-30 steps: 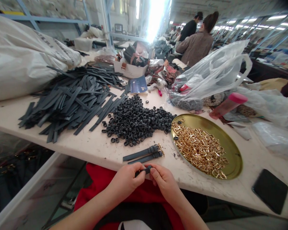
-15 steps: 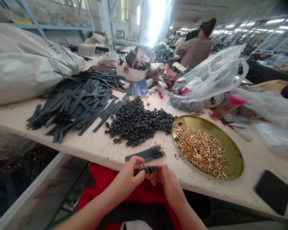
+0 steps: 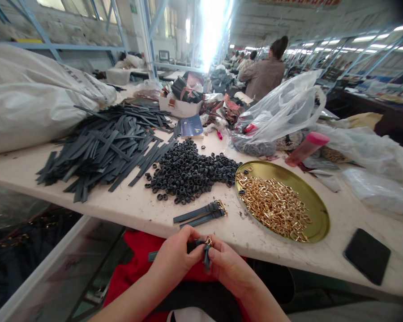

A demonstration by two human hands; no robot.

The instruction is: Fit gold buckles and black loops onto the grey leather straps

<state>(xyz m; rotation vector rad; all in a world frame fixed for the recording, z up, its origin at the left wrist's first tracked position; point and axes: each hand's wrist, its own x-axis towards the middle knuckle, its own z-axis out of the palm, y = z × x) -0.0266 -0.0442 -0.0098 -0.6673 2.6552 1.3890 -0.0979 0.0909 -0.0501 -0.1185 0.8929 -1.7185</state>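
Note:
My left hand (image 3: pixel 180 251) is closed on a dark grey strap (image 3: pixel 195 244), whose tail sticks out on the left below the wrist side of the fingers. Pinched at the strap's other end is my right hand (image 3: pixel 223 259), with a gold buckle (image 3: pixel 208 241) showing between the two hands. The folded strap end points down by the right thumb. Just beyond my hands, two finished-looking straps with buckles (image 3: pixel 201 213) lie side by side near the table edge. A heap of small dark loops (image 3: pixel 188 172) sits behind them.
A round gold tray (image 3: pixel 317 223) of loose buckles stands at the right, with a black flat item (image 3: pixel 367 256) beyond it. Many strap pieces (image 3: pixel 107 147) are piled at the left by a white sack (image 3: pixel 36 103). A pink-capped bottle (image 3: pixel 307 148) and plastic bag (image 3: pixel 282 116) lie behind.
The strap end between my hands has turned from pointing right to folded downward, and the gold buckle shows more clearly. My right hand has moved in closer to the left. The view has shifted slightly.

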